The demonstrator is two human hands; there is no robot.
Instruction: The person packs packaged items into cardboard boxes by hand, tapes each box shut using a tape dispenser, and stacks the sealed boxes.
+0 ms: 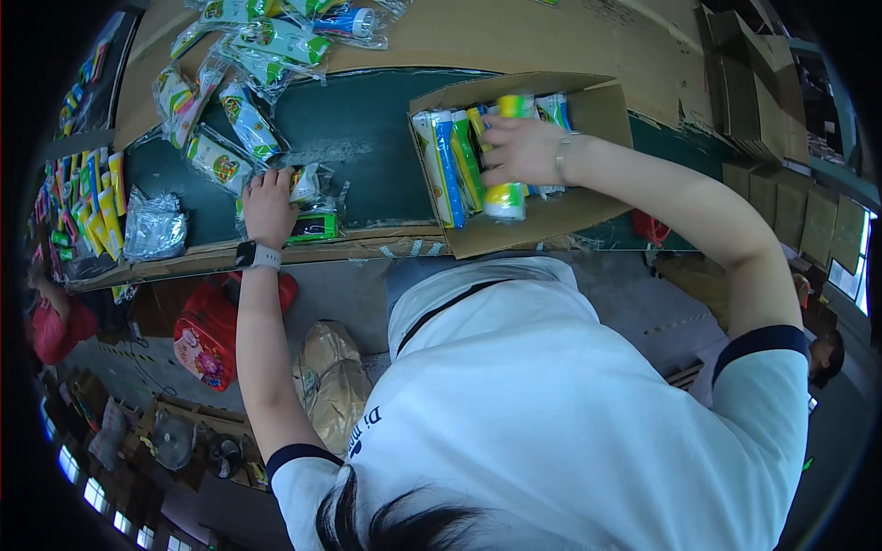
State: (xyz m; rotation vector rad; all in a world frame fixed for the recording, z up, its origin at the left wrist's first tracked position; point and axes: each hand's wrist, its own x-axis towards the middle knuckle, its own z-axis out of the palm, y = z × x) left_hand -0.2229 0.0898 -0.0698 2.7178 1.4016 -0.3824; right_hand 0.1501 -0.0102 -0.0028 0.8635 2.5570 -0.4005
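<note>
My right hand [528, 151] is inside an open cardboard box [542, 241], its fingers bent over the middle of a yellow, green and white tube-shaped pack [504, 202]. Motion blurs that pack. Beside it in the box stand several long packs in white, blue and green [447, 161]. On the dark green tabletop my left hand [270, 207] curls over a clear-wrapped white and green pack [305, 184], which it partly hides. Close by that hand lie a bright green pack [314, 227] and another wrapped pack [219, 163].
A pile of wrapped packs [276, 41] covers the table's far left. Folded clear plastic [154, 225] and a bin of yellow and colourful packs [101, 202] sit left. Cardboard stacks [758, 92] stand right. Below are a red bag [207, 335] and a brown sack [331, 386].
</note>
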